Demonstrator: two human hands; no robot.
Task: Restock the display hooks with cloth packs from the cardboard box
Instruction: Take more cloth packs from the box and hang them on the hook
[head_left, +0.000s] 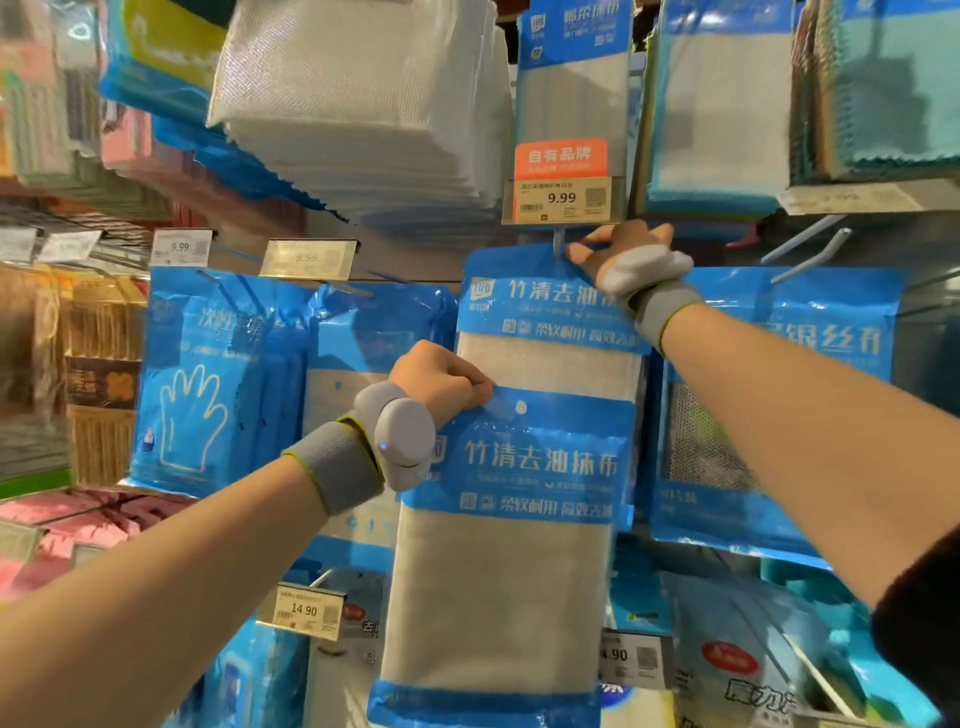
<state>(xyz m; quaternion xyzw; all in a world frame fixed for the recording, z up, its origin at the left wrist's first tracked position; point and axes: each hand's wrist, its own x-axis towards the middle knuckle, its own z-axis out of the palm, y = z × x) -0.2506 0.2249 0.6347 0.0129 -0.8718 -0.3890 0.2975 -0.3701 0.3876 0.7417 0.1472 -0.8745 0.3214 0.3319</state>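
At a shop's cleaning-goods display, my left hand (441, 382) pinches the header of a blue-and-grey plastic-wrapped cloth pack (509, 597), thumb and curled fingers closed on the film just beside its round white hang hole (521, 408). My right hand (623, 254) is raised to the thin metal display hook (558, 243) under the yellow 9.99 price tag (563, 200), where it pinches the top edge of a matching cloth pack (550, 358) hanging there. The pack in my left hand sits low, overlapping the front of the hanging one, its hole well below the hook tip. To finish cleanly, I judge it should be lifted square and face-out, with the hole lined up on the tip before sliding back, while the right hand steadies the hook. A grip this close to the hole may block the tip. The cardboard box is out of view.
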